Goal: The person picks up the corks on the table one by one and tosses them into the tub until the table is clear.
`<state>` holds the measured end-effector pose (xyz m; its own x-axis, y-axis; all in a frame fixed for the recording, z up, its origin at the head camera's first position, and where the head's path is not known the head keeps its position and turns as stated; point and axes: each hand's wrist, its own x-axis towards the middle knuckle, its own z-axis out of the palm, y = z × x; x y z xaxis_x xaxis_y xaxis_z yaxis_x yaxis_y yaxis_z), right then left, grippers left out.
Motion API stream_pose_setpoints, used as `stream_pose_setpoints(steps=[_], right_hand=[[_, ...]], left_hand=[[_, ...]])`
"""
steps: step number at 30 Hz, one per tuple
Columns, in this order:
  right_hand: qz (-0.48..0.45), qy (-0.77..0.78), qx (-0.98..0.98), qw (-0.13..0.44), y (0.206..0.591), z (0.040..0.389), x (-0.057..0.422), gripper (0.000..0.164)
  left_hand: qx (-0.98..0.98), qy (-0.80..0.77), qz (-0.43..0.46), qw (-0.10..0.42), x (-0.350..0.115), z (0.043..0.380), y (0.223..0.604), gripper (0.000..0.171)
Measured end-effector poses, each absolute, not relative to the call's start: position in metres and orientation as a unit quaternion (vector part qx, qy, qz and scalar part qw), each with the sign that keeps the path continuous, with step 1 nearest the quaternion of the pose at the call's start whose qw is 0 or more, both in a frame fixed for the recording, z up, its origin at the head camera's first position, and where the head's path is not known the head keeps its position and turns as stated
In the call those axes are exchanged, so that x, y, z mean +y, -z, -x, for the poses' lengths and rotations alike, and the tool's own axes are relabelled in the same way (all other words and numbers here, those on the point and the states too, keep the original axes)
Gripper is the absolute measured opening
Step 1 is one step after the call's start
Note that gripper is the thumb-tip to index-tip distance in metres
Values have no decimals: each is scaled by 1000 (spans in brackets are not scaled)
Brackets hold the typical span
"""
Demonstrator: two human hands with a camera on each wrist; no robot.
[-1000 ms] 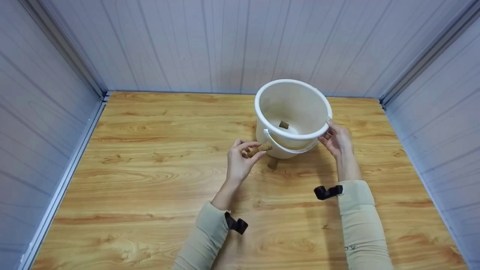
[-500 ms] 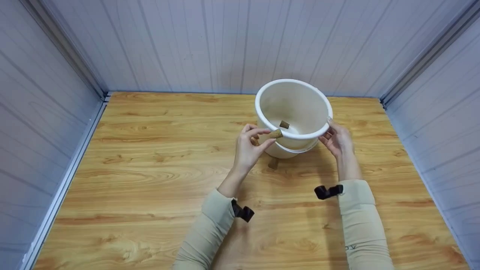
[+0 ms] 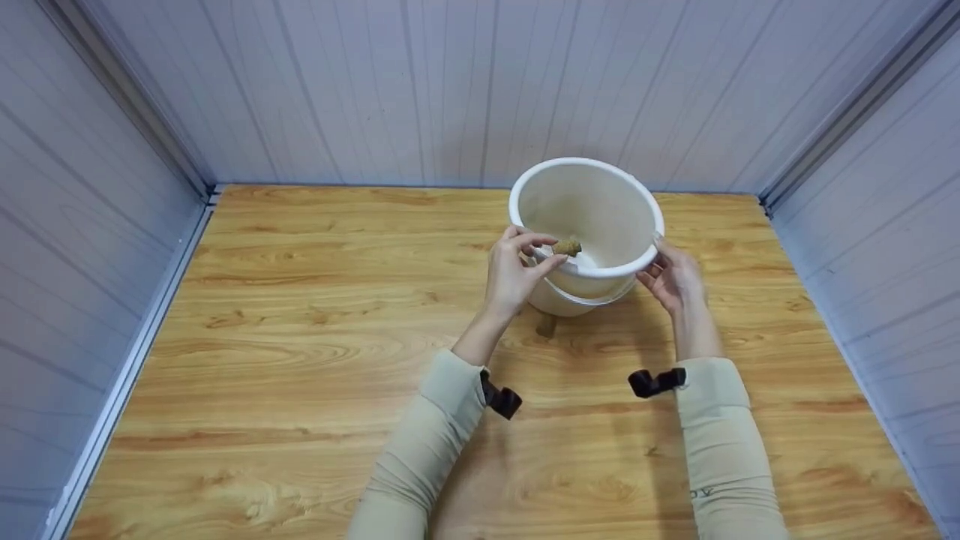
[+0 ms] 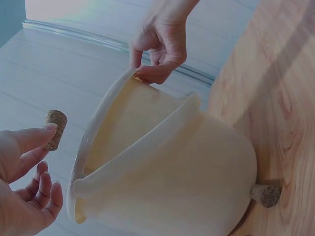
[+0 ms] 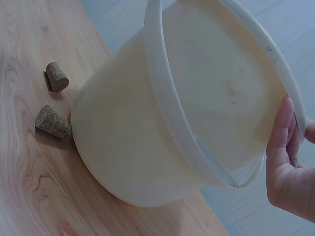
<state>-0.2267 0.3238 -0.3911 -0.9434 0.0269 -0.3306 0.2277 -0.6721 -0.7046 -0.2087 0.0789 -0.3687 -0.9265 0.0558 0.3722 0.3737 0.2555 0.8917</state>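
Note:
My left hand pinches a cork between thumb and fingers, over the near left rim of a white bucket. In the left wrist view that cork shows whole, just outside the bucket mouth, and the other fingers are loosely curled. My right hand grips the bucket's right rim. One cork stands on the table by the bucket's base. The right wrist view has two corks there, one farther and one right at the bucket wall.
The bucket's thin handle hangs down its front. Pale panel walls enclose the wood-grain table at the back and both sides. A black wrist camera sits at my left cuff.
My left hand has moved up and right with the cork, from beside the bucket to over its rim. The cork seen inside the bucket earlier is now covered. My right hand stays put.

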Motion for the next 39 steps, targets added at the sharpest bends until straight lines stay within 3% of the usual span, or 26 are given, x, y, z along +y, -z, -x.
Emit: stream_pose_setpoints(steps=[39], right_hand=[[-150,900,405,53,391,224,328,15]], left_hand=[[-821,547,105,121,108,263,355,22]])
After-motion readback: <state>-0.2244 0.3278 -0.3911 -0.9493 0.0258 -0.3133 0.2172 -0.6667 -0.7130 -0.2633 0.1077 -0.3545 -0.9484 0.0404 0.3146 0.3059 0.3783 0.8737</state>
